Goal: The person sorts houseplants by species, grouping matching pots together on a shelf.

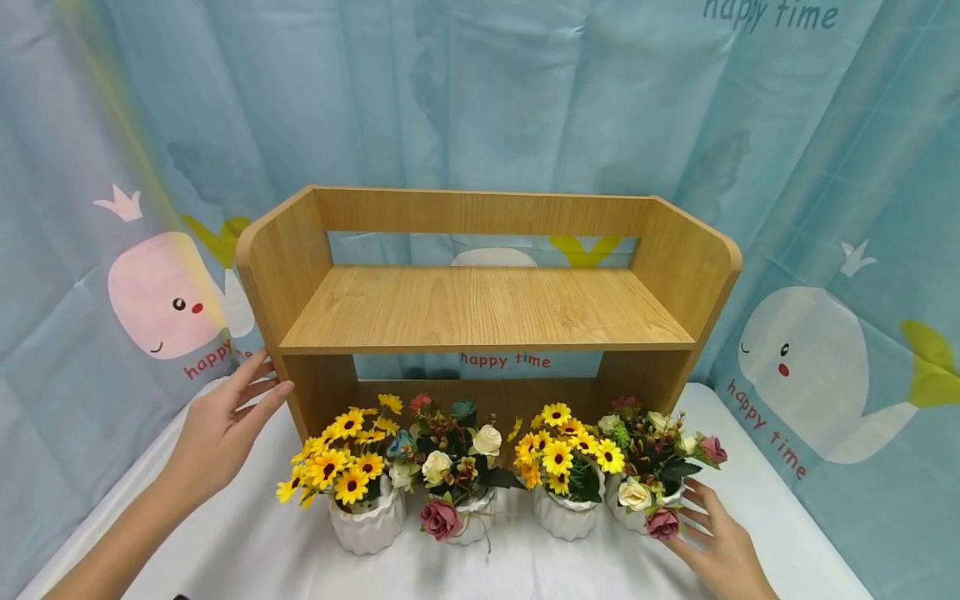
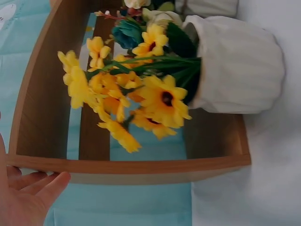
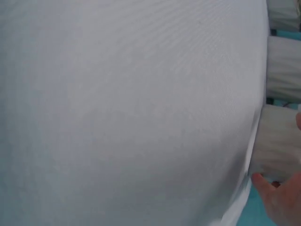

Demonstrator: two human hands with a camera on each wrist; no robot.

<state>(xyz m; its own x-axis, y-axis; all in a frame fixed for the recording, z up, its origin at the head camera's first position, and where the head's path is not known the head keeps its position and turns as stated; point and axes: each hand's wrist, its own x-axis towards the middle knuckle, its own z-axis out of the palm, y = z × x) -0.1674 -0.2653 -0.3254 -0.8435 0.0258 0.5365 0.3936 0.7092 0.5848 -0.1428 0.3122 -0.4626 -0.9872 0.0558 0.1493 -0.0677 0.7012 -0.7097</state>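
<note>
A two-tier wooden shelf [image 1: 487, 304] stands on the white table. My left hand [image 1: 219, 433] touches its left side panel [image 2: 141, 167], fingers extended along the outer face. Four white pots of artificial flowers line the shelf's front. Yellow daisies fill the leftmost pot [image 1: 367, 527]; beside it is a pot [image 1: 474, 525] of mixed roses. A second yellow daisy pot [image 1: 566, 515] follows. At the far right, my right hand [image 1: 716, 542] holds the last white flower pot [image 3: 275, 141], thumb in front and fingers at its right side. Roses partly cover this pot in the head view.
Light blue curtains [image 1: 510, 100] with printed whales hang behind and along both sides. White cloth covers the table [image 1: 247, 533]. A small dark object [image 1: 180, 597] shows at the bottom edge of the head view.
</note>
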